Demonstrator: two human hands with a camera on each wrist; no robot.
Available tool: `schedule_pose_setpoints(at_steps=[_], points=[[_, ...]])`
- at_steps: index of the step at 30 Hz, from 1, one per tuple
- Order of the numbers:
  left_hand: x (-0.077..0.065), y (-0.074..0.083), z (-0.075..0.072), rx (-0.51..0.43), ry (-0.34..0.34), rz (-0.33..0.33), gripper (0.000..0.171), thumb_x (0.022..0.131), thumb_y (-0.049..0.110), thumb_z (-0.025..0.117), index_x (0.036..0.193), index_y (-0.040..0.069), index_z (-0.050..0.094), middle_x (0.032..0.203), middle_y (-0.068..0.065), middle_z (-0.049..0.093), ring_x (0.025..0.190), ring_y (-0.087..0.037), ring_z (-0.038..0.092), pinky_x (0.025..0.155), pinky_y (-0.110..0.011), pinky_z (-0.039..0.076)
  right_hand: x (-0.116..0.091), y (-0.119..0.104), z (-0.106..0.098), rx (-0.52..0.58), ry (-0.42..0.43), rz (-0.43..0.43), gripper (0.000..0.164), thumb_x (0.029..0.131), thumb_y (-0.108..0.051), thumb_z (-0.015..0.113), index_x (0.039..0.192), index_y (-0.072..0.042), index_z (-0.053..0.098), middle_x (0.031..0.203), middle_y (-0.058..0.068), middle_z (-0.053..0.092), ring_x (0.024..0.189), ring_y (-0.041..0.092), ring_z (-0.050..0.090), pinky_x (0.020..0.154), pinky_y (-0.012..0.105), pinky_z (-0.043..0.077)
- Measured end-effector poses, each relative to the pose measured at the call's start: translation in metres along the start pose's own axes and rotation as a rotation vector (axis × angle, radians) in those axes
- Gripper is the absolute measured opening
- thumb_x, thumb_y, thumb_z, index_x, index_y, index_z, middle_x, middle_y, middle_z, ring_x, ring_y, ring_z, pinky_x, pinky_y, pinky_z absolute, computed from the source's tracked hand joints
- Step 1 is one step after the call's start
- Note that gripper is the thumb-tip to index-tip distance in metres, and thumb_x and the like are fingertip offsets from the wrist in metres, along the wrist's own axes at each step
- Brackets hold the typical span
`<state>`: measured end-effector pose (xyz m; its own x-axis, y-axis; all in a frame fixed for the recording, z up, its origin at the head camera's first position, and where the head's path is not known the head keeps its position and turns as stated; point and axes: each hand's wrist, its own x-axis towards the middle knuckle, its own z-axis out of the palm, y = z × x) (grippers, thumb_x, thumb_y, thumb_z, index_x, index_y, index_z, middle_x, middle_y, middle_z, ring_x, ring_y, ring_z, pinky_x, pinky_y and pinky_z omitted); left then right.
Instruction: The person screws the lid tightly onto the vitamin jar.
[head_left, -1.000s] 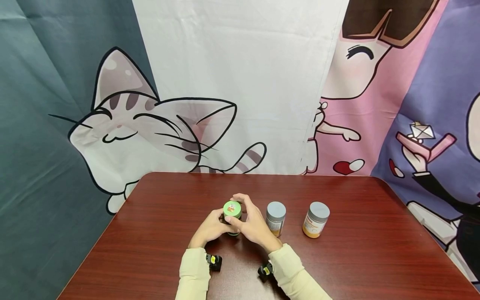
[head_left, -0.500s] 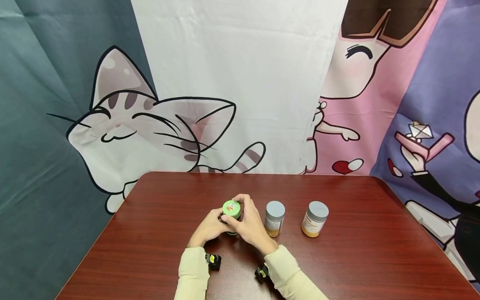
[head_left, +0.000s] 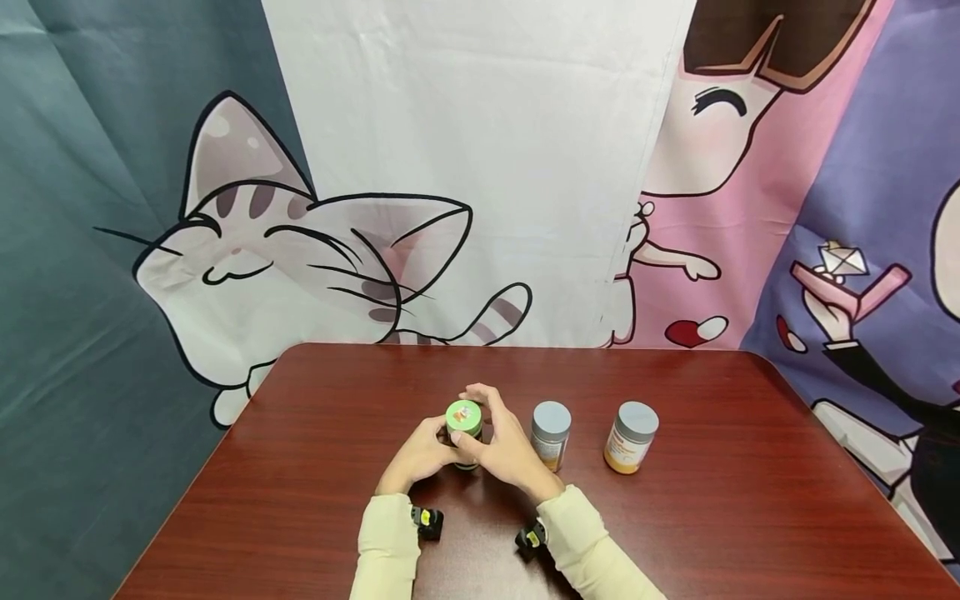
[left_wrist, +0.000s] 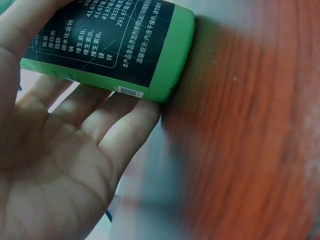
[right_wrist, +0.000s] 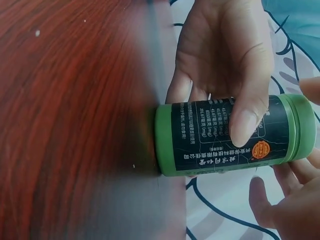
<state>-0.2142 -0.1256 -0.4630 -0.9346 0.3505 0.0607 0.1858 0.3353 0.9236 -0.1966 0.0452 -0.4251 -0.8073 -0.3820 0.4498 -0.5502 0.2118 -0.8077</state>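
Note:
A small black-and-green pill bottle (right_wrist: 220,145) with a round green cap (head_left: 463,416) stands upright on the table, between both hands. My left hand (head_left: 422,454) grips its body, thumb across the printed label and fingers behind, as the left wrist view also shows with the bottle (left_wrist: 115,40) up close. My right hand (head_left: 504,446) is around the cap, thumb at its near side and fingers curved past its far side. In the right wrist view, fingertips of the right hand (right_wrist: 295,205) lie at the cap's edge.
Two grey-lidded jars stand to the right: one jar (head_left: 551,433) close beside the right hand, the other jar (head_left: 632,439) farther right. The dark red wooden table (head_left: 337,400) ends at a cartoon cloth backdrop (head_left: 480,167). Small black cameras are strapped at both wrists.
My right hand turned slightly, its thumb swinging left across the cap's near side, then back right. The cap's picture shifted its angle. The left hand and bottle stayed in place.

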Motion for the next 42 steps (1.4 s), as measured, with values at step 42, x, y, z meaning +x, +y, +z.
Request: schedule_pose_setpoints(at_steps=[42], points=[[0.0,-0.001,0.002,-0.006,0.016,-0.018,0.033,0.07,0.021,0.079,0.1,0.011,0.066,0.09,0.001,0.067,0.081,-0.014,0.061,0.076,-0.029,0.047,0.001,0.03,0.003,-0.058,-0.007,-0.058,0.066,0.083,-0.03,0.068,0.137,-0.026,0.032,0.129,-0.007,0.049,0.118,0.009,0.047,0.092,0.042,0.041]])
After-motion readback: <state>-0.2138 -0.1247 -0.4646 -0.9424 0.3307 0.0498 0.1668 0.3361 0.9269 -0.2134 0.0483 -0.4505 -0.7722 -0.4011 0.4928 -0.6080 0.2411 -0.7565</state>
